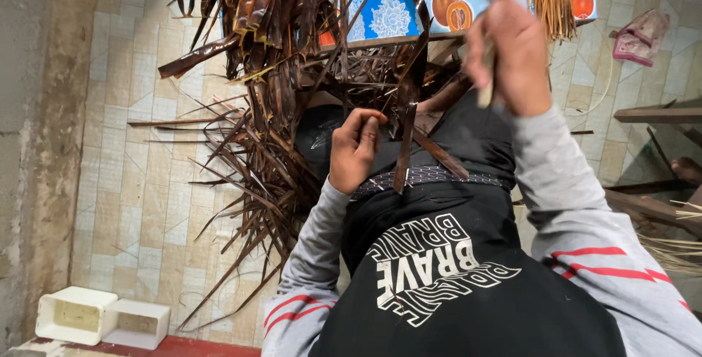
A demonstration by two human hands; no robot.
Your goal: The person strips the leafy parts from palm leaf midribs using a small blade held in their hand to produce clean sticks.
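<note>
My left hand is closed, pinching a long dark brown dried palm leaf strip that hangs just right of it. My right hand, raised above, grips a pale thin tool. A heap of brown leaf strips lies left of both.

Two white rectangular tubs side by side on tiled floor; pink cloth far corner.
</note>
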